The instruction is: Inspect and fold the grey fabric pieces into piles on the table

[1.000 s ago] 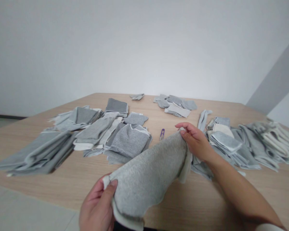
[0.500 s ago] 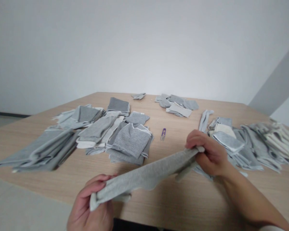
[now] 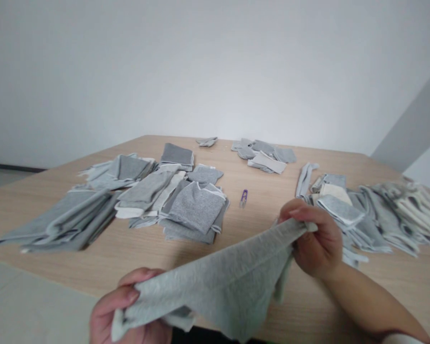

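A light grey piece of fabric (image 3: pixel 215 279) is stretched between my two hands above the near edge of the table. My left hand (image 3: pixel 123 303) pinches its lower left corner, thumb on top. My right hand (image 3: pixel 317 239) grips the opposite corner, which sits higher. Between them the upper edge runs fairly taut, and the rest of the cloth hangs down in a loose fold. Beyond the fabric, a small pair of purple thread snips (image 3: pixel 243 198) lies on the wooden table (image 3: pixel 261 220).
Stacks of folded grey fabric pieces (image 3: pixel 197 205) lie left of centre, with a thicker folded pile (image 3: pixel 68 220) at far left. More cloth pieces (image 3: pixel 265 153) lie at the back. On the right is a heap of grey and cream fabric (image 3: pixel 387 215). A wall stands behind.
The fabric has opened out and hangs lower in the middle, showing more of its surface. My left hand has shifted slightly left and down; my right hand has moved slightly right.
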The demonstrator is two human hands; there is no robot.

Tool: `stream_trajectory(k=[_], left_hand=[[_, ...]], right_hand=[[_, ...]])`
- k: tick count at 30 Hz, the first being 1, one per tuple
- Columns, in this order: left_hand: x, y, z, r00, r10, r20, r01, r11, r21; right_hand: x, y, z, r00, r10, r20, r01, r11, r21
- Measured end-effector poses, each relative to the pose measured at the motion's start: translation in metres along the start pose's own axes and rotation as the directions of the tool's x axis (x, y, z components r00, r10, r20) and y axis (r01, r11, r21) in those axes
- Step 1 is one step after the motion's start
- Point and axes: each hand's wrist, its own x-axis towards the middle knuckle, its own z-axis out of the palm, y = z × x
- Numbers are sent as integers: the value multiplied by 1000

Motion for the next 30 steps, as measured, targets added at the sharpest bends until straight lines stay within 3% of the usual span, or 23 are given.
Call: stream_trajectory(k=[2, 4, 6, 9, 11, 13, 16, 18, 20, 23, 25, 27, 30], left_hand=[[0, -2, -5, 994, -101, -42, 103, 993, 61], [1, -1, -9, 956, -282, -82, 292, 945, 146], [1, 0, -12, 867, -480, -133, 498, 838, 220], [2, 2, -12, 691, -707, -153, 720, 653, 233], [2, 3, -10, 644, -750, -151, 763, 613, 205], [2, 2, -7, 671, -726, -148, 740, 645, 193], [1, -1, -2, 784, -610, -117, 621, 767, 159], [-1, -3, 0, 876, -479, -47, 481, 873, 80], [-2, -4, 2, 940, -341, 27, 342, 940, -15], [-2, -4, 2, 975, -204, 93, 212, 974, -84], [-1, -3, 1, 982, -151, 115, 163, 982, -94], [1, -1, -1, 985, -126, 119, 137, 986, -95], [2, 1, -3, 981, -136, 137, 150, 983, -103]], right_hand=[[4, 1, 1, 998, 39, -55, -37, 998, 47], [10, 1, 2, 980, 163, -112, -156, 986, 65], [15, 1, 3, 955, 254, -154, -251, 967, 39], [20, 2, 2, 934, 291, -206, -305, 952, -36], [19, 4, 1, 927, 308, -215, -323, 946, -36], [15, 5, -2, 922, 332, -201, -339, 941, 1], [9, 7, -8, 943, 311, -115, -306, 950, 62], [7, 6, -13, 977, 213, -13, -210, 971, 116], [7, 3, -16, 994, 66, 86, -79, 983, 166], [9, -5, -20, 966, -163, 200, 130, 977, 167], [10, -10, -21, 934, -249, 256, 222, 966, 132], [10, -13, -22, 925, -258, 279, 240, 966, 97], [11, -15, -21, 935, -192, 300, 168, 980, 104]])
